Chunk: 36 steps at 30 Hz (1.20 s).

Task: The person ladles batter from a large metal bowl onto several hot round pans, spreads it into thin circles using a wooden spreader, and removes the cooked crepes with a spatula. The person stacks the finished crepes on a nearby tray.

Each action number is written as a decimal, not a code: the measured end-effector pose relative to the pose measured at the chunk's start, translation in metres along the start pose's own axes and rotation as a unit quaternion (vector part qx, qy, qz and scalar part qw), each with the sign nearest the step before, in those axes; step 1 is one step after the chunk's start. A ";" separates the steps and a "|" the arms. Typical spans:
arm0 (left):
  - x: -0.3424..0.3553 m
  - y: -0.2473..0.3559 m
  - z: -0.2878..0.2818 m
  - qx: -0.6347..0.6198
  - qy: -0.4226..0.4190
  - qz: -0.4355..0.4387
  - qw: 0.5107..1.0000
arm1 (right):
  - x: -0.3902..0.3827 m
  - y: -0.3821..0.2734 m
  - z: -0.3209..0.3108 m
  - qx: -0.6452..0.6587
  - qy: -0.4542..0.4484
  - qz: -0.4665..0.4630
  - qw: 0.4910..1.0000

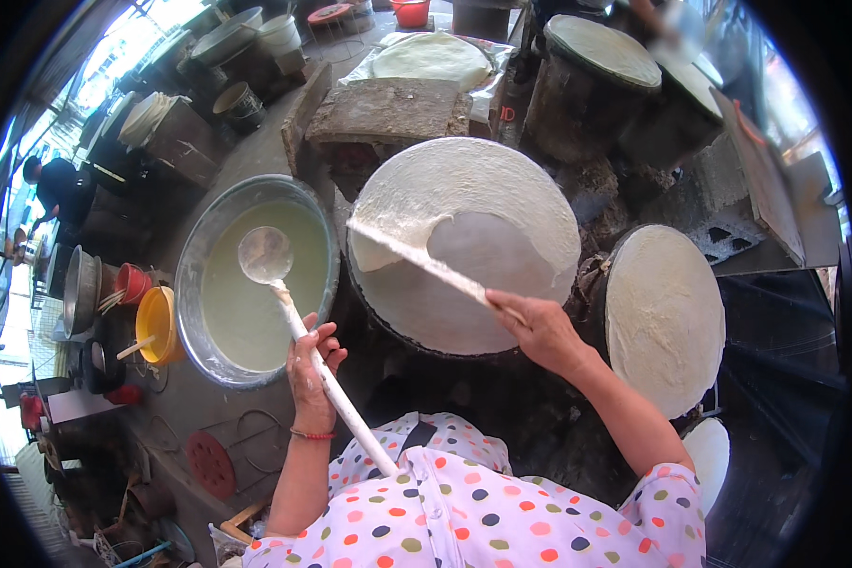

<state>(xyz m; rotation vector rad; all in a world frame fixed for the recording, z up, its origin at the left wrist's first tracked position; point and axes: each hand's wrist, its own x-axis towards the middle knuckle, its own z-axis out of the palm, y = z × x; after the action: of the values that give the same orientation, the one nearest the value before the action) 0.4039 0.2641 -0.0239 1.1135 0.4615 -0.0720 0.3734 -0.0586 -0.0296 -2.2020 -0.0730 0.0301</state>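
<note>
My left hand (pixel 312 374) grips the long white handle of a ladle (pixel 265 251), whose metal bowl is over a large metal basin (pixel 329 256) of pale greenish liquid. My right hand (pixel 535 331) holds a pale flat stick (pixel 417 256) that reaches leftward across a large round griddle (pixel 464 317). Cream-coloured batter (pixel 464 175) covers the far and side parts of the griddle in an uneven layer, leaving a smooth, greyer area in the middle and near part. A second round griddle (pixel 663 312) with a pale sheet on it stands at my right.
More round griddles (pixel 601 52) stand at back right beside boards and blocks. A stack of pale rounds (pixel 431 57) rests on foil at the back. A yellow bucket (pixel 161 327), red containers (pixel 133 281) and pots line the left. A person in dark clothes (pixel 62 189) is at far left.
</note>
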 end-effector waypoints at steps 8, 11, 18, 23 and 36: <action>-0.017 -0.003 -0.007 0.008 0.014 0.004 1.000 | 0.012 0.005 0.021 0.011 -0.029 0.007 1.000; -0.015 -0.006 -0.015 0.015 0.004 -0.007 1.000 | -0.040 0.014 0.014 0.029 0.033 -0.011 0.999; 0.001 0.001 -0.003 0.014 -0.051 -0.029 0.998 | -0.061 0.006 0.056 0.045 0.141 0.108 0.983; 0.024 0.015 -0.017 0.020 -0.126 -0.050 0.991 | -0.129 -0.040 0.085 -0.123 0.122 0.096 0.980; 0.081 0.094 -0.142 0.044 -0.131 -0.060 0.989 | 0.112 -0.144 0.323 0.264 0.396 0.272 0.836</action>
<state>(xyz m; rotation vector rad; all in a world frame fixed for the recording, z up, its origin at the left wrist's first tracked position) 0.4581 0.4451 -0.0274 1.1433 0.2907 -0.3422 0.4631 0.2939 -0.1036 -1.4678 0.9198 -0.4870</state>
